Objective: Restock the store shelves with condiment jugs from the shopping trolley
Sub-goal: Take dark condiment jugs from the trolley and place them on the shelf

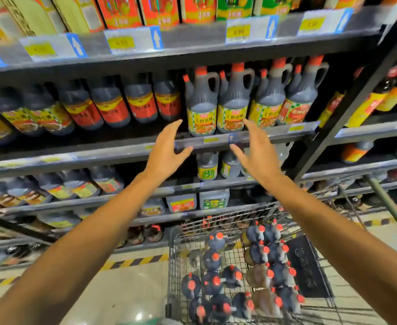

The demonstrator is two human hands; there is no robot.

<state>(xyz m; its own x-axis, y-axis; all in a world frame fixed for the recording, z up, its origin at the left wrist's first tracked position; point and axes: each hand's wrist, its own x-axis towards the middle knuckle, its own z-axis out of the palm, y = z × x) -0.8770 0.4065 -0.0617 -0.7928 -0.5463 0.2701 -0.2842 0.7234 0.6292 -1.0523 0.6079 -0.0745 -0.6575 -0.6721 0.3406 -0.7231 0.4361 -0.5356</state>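
Observation:
Dark condiment jugs with red caps and yellow-green labels stand in a row on the middle shelf (216, 143); the nearest two are a left jug (202, 106) and a right jug (232, 104). My left hand (167, 148) and my right hand (255, 148) are both raised in front of that shelf edge, fingers spread, holding nothing, one on each side of these two jugs and just short of them. Below, the wire shopping trolley (176, 259) holds several more red-capped jugs (216, 281) standing upright.
Bottles with red labels (113, 104) fill the same shelf to the left. Price tags (238, 31) hang on the upper shelf. Lower shelves carry more jugs (206, 166). A black upright post (357, 97) divides the shelving on the right. Yellow-black floor tape (134, 262) runs along the shelf base.

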